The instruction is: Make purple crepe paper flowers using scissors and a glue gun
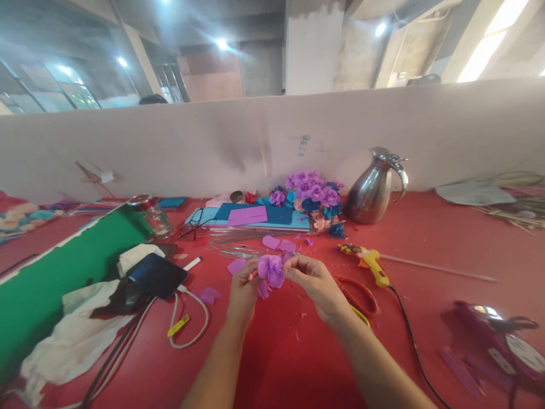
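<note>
Between my two hands is a purple paper flower [271, 270], held up above the red table. The fingers of my left hand [244, 284] close on its left side. My right hand [313, 281] pinches at its right edge, where a bit of purple petal shows by the fingertips. Behind the flower lie cut purple paper pieces [279, 244], and more purple scraps [209, 295] rest left of my left hand. To the right of my right hand are orange-handled scissors [357, 295], partly covered by my wrist.
A yellow glue gun [370, 264] with a long glue stick lies at right, its cord running forward. A steel jug [372, 190] stands behind it. Finished flowers [315, 193] and paper sheets [255, 216] sit by the partition. A phone [158, 275] and a green board [76, 284] are at left.
</note>
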`<move>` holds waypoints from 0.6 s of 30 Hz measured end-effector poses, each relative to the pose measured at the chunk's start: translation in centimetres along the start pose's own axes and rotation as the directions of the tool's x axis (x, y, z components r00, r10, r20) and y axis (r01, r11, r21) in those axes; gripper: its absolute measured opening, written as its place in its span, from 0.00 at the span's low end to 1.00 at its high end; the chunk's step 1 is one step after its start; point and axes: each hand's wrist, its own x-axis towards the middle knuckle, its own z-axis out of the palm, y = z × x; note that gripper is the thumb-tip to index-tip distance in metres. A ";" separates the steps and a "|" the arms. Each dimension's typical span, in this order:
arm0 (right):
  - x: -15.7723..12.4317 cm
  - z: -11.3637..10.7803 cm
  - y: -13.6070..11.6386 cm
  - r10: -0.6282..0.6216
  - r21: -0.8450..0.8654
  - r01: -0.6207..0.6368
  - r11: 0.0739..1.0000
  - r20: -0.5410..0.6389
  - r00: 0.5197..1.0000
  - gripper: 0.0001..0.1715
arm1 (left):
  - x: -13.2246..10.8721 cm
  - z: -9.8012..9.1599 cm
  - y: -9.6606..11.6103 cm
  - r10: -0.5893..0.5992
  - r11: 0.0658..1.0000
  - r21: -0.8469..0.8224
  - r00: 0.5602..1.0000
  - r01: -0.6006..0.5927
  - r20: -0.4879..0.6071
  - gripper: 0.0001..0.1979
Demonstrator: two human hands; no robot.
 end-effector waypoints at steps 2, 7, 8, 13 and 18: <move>0.0 -0.1 0.1 0.005 -0.015 -0.005 1.000 0.004 1.000 0.19 | 0.0 0.1 0.2 0.008 1.000 0.029 1.000 -0.007 -0.005 0.07; 0.1 -0.1 0.3 0.024 0.038 -0.025 0.999 0.024 0.999 0.18 | 0.1 -0.2 -0.2 -0.023 1.000 0.015 0.999 0.022 0.043 0.07; 0.1 0.0 0.4 0.030 0.063 -0.032 0.997 0.037 0.999 0.18 | 0.2 -0.3 -0.5 -0.043 0.999 -0.010 0.997 0.044 0.067 0.07; -0.2 0.5 0.3 0.042 0.178 -0.060 0.982 0.102 0.994 0.16 | 0.3 -0.6 -1.9 -0.101 0.984 -0.126 0.977 0.126 0.187 0.05; -0.3 0.5 0.2 0.024 0.189 -0.040 0.981 0.087 0.996 0.11 | 0.3 -0.5 -2.1 -0.110 0.976 -0.165 0.974 0.144 0.200 0.07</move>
